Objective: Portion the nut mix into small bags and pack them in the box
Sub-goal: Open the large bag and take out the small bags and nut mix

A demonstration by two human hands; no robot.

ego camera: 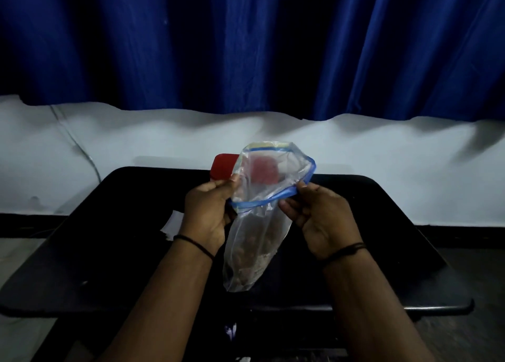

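A clear zip bag point(255, 225) with a blue zip strip hangs above the black table point(109, 238), its mouth spread wide. Brown nut mix sits in its lower part. My left hand point(209, 211) pinches the left edge of the mouth. The right side of the blue strip is pinched by my right hand point(319, 219). A red box point(222, 166) stands at the table's far edge, partly hidden behind the bag.
A white scrap point(172, 222) lies on the table left of my left hand. Behind the table is a white wall base with a thin cable point(82, 148) and a blue curtain point(246, 47) above.
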